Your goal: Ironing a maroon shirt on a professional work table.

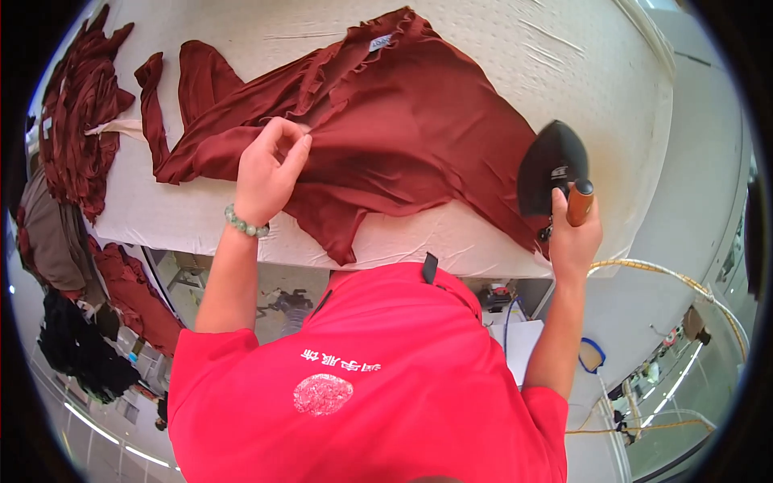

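A dark red blouse with a ruffled front and a pale neck label lies spread on the white padded ironing table. My left hand, a beaded bracelet at its wrist, is closed in a pinch on the blouse near its ruffled front edge. In my right hand is the wooden handle of a black iron. The iron rests at the right end of the blouse, over its edge and the table cover. What lies beneath its plate is hidden.
More dark red garments are bunched at the table's far left. Brown-grey cloth, red cloth and black cloth hang below them. A whitish hose loops at the right, beyond my right forearm.
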### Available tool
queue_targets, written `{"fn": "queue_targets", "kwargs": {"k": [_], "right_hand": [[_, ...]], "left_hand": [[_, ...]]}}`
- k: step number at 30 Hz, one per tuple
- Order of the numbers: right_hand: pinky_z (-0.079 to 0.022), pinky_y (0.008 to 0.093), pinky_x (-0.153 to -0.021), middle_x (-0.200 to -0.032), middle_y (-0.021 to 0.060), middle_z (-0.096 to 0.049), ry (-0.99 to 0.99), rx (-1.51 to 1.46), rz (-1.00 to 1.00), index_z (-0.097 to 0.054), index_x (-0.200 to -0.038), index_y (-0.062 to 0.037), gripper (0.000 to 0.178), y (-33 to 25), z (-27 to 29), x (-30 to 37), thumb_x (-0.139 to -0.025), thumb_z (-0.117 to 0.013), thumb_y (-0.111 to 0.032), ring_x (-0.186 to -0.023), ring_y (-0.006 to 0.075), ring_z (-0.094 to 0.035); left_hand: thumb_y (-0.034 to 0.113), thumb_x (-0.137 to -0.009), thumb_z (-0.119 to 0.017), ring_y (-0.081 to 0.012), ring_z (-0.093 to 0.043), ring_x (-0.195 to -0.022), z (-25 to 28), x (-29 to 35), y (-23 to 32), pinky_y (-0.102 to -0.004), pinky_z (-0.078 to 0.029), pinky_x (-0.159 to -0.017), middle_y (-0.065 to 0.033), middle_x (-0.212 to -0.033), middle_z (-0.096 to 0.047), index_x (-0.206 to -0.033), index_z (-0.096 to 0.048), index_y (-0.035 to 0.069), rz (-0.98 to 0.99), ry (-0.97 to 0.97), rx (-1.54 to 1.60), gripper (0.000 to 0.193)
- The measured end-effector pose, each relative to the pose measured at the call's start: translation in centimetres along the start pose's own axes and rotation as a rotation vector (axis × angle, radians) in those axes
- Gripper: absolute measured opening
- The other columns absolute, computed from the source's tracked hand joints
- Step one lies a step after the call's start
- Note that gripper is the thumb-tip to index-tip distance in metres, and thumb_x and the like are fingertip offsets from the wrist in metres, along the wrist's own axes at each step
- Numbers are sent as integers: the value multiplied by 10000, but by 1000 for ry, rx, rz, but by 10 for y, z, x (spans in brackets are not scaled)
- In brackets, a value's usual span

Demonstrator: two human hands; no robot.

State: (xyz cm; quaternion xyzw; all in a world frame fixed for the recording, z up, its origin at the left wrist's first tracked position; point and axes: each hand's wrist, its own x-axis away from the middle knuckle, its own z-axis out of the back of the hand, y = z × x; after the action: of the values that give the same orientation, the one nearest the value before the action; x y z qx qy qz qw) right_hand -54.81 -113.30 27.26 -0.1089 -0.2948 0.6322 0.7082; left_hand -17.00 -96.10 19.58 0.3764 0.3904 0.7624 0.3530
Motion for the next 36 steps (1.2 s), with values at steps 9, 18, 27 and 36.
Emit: {"fn": "queue_targets", "kwargs": {"k": [9,18,27,36], "right_hand": [[-559,382,-883,-1078,204,-756,-406,203,-66,-638,-1339,15,578,40,47,13,-896,-818,-309,-954,294,-743],[-572,453,-777,-971,197,-760,-174,283,356,-703,-1116,-82,328,102,47,6,-935,-783,-343,-895,411,-735],[-546,514,-748,-880,239,-734,-223,335,463,-726,-1009,-49,354,108,64,-39,-948,-751,-396,-865,466,-704],[-541,452,-722,-829,178,-741,-119,302,221,-732,-1024,4,477,193,122,-177,-932,-745,-464,-780,341,-733]], "left_hand": [[297,-946,-777,-199,-595,-578,-3,27,-9,-364,-479,-589,-56,-635,-606,-986,-674,47,76,-17,-513,273],[119,-986,-770,46,-386,-616,25,35,-29,-180,-248,-533,130,-715,-555,-939,-706,21,53,31,92,126],[216,-968,-799,-4,-432,-640,18,67,-26,-217,-333,-569,79,-706,-552,-1020,-704,14,155,31,-353,230],[247,-950,-795,-184,-728,-1001,-23,36,-16,-328,-574,-894,-104,-1078,-749,-1229,-703,25,-89,245,-234,368]]}}
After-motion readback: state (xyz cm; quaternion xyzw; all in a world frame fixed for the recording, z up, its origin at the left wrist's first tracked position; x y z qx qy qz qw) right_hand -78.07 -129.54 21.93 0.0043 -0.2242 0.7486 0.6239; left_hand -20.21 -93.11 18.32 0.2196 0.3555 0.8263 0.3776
